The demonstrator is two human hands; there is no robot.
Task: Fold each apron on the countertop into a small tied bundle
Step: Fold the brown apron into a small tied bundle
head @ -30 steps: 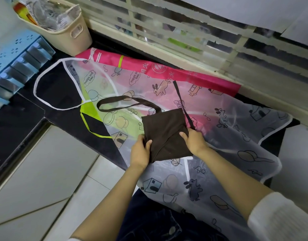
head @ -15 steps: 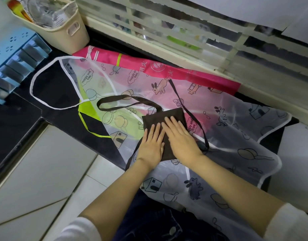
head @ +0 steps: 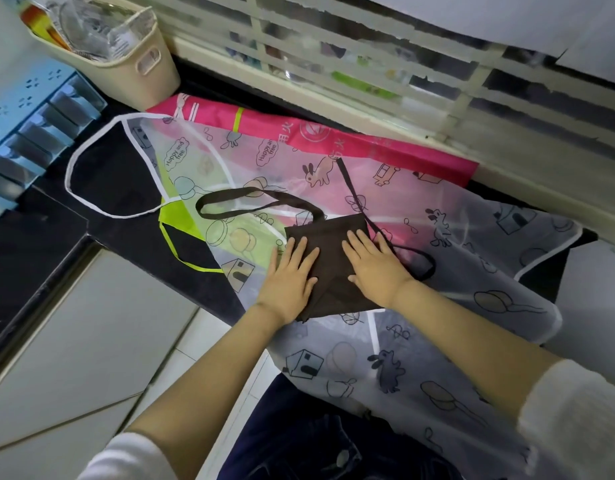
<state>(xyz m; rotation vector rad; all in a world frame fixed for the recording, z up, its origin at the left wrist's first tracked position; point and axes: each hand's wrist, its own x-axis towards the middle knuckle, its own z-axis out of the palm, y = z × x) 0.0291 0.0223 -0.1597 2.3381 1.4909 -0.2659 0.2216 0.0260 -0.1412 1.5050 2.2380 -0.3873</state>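
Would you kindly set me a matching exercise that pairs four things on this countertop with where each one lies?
Things:
1. folded dark brown cloth apron
2. translucent cartoon-print plastic apron
3. bright pink apron
4. beige plastic basket

Places:
A. standing upright at the back left
B. spread widest, draping off the front edge toward the person
C. pressed flat under the left hand and right hand
D. rearmost apron, partly covered by another

Pairs: 1-C, 2-B, 3-D, 4-A
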